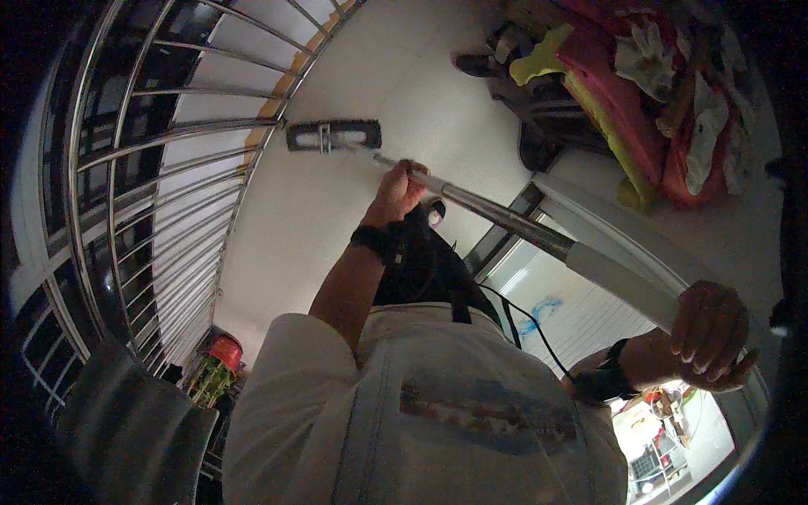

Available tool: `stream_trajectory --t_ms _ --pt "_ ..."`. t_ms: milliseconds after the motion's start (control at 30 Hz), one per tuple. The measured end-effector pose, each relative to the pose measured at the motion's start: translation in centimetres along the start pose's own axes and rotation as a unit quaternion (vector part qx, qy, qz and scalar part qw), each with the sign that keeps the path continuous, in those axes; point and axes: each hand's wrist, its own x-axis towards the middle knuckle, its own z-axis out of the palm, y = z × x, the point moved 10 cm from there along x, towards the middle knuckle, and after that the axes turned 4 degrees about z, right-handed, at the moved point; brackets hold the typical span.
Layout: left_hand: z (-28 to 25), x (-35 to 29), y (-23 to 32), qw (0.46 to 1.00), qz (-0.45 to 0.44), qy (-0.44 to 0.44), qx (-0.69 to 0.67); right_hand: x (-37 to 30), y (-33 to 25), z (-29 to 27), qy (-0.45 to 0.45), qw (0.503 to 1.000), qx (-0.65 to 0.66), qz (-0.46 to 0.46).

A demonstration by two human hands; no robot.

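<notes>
Gripping a mop (505,219) with fingers wrapped about its pole, the left hand (399,195) is the nearer of the two hands to the metal railing (210,129); the right hand (711,330), farther from that railing, has its fingers curled over the pole's upper end. The mop head (349,137), a light plate edged with dark fringe, lies on the pale floor (316,227) just beside the railing, and the pole slants away from the railing across the person's front. A dark wristband (370,242) circles the left wrist. Well across the floor from the railing is a heap of pink and yellow cloth-like things (619,118), with dark furniture (543,118) on its railing side. Near the railing's end closest to the person stands a red pot (225,348) with a green plant (213,377), and a dark ridged panel (130,433) is also near that end.
</notes>
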Motion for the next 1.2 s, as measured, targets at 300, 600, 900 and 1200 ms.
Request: stream_trajectory --t_ms 300,600,900,1200 --pt "-2.2 -9.3 5.2 0.684 0.206 0.054 0.698 -2.0 6.9 17.9 -0.533 0.825 0.138 0.130" --pt "6.2 -2.9 3.8 0.950 0.091 -0.109 0.277 -3.4 0.1 15.2 -0.396 0.909 0.098 -0.089" --pt "20.6 23.5 2.5 0.979 -0.049 -0.181 0.081 -2.6 7.5 11.7 -0.171 0.973 -0.051 -0.148" --pt "21.3 26.4 -5.8 0.962 -0.139 -0.174 0.157 -4.8 5.0 1.3 0.050 0.988 -0.060 -0.133"
